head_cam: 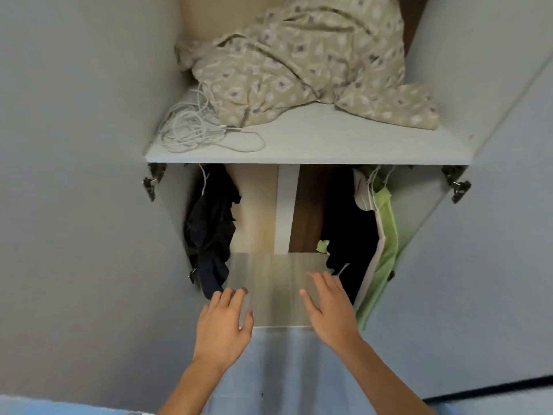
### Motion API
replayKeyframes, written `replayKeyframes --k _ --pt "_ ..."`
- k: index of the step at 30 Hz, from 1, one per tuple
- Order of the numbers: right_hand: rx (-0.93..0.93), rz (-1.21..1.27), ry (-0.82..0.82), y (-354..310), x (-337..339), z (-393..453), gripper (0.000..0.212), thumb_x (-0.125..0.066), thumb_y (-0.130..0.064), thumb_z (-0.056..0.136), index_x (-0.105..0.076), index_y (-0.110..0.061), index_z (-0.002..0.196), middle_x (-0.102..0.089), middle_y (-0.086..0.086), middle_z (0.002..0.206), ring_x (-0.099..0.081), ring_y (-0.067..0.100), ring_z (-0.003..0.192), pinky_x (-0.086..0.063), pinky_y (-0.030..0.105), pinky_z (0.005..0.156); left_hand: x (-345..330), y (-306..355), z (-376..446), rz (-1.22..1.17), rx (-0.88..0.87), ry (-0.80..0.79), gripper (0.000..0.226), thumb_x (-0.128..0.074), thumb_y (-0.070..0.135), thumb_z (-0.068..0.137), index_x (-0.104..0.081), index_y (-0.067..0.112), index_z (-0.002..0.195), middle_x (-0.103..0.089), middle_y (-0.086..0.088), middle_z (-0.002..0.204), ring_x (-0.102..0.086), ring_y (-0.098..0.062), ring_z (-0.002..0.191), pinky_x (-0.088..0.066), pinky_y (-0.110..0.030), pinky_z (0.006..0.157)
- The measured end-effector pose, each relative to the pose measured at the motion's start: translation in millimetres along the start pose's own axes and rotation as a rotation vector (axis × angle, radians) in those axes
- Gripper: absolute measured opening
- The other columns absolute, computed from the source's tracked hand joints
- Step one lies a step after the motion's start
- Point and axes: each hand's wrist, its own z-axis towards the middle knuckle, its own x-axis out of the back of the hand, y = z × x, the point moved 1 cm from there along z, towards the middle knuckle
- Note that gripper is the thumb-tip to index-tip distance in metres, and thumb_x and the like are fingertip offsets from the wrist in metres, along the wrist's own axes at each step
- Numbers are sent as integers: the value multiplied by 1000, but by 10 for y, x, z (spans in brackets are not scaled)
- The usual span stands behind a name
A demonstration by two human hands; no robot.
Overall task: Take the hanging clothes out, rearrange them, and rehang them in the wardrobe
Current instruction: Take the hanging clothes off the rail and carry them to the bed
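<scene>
Our left hand (223, 322) and right hand (330, 307) reach in, fingers spread, holding nothing; dark clothes (211, 229) hang left, a green garment (386, 250) right; their hooks seem thin, so tugging could drop garments.

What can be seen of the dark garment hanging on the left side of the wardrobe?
The dark garment looks navy or black, of soft crumpled cloth. It hangs bunched from a pale hanger hook under the shelf, against the left wall. Its lower end droops just above the left hand, which is open; contact cannot be told.
</scene>
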Motion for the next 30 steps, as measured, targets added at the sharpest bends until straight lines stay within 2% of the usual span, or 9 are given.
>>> replayKeyframes --k 5,8,12,15,20,24,26,30 --pt "-128 2 73 665 330 286 41 -48 -45 106 -54 -24 142 -56 -7 130 -50 17 123 -50 40 99 -301 581 742 21 -152 -52 38 -59 37 98 -61 24 134 -62 8 116 -56 -21 106 -49 -37 81" --pt "-169 30 115 1070 523 539 39 -49 -44 106 -54 -26 140 -56 -9 128 -51 17 123 -51 39 99 -485 981 1184 43 -198 -80 40 -52 41 101 -55 27 138 -59 8 123 -54 -18 114 -48 -35 86" --pt "-235 56 153 1505 783 922 39 -55 -37 105 -53 -26 143 -55 -7 137 -49 18 131 -49 40 105 -717 1516 1660 7 -218 -107 39 -48 43 102 -54 29 138 -61 7 125 -53 -19 119 -50 -36 92" --pt "-287 72 165 1751 941 1156 41 -58 -27 103 -54 -21 144 -55 -2 138 -50 21 131 -46 37 109 -878 1889 1968 0 -253 -146 39 -44 45 103 -51 30 138 -60 6 125 -52 -19 119 -49 -38 93" --pt "-362 50 91 2042 962 1383 44 -57 -15 100 -54 -16 145 -54 6 138 -51 27 128 -45 41 110 -1165 2277 2438 -3 -277 -229 39 -43 44 104 -51 28 139 -61 2 130 -54 -23 123 -50 -40 95" --pt "-391 28 33 2201 850 1443 45 -57 -15 100 -54 -18 145 -55 6 138 -52 27 126 -46 40 108 -1384 2394 2753 -21 -268 -316 42 -41 45 107 -47 29 145 -60 -2 135 -53 -25 126 -50 -40 95" --pt "-393 5 3 2273 802 1465 44 -56 -17 101 -55 -21 145 -55 4 138 -53 26 125 -48 40 106 -1470 2471 2905 -79 -255 -344 43 -41 46 108 -46 30 148 -59 -1 136 -54 -25 128 -51 -39 95" --pt "-436 -19 -40 2382 754 1483 38 -54 -22 101 -61 -21 139 -57 3 137 -55 28 122 -50 40 101 -1581 2648 3169 -334 -160 -395 54 -50 39 108 -37 28 159 -47 -2 156 -52 -26 139 -48 -41 110"
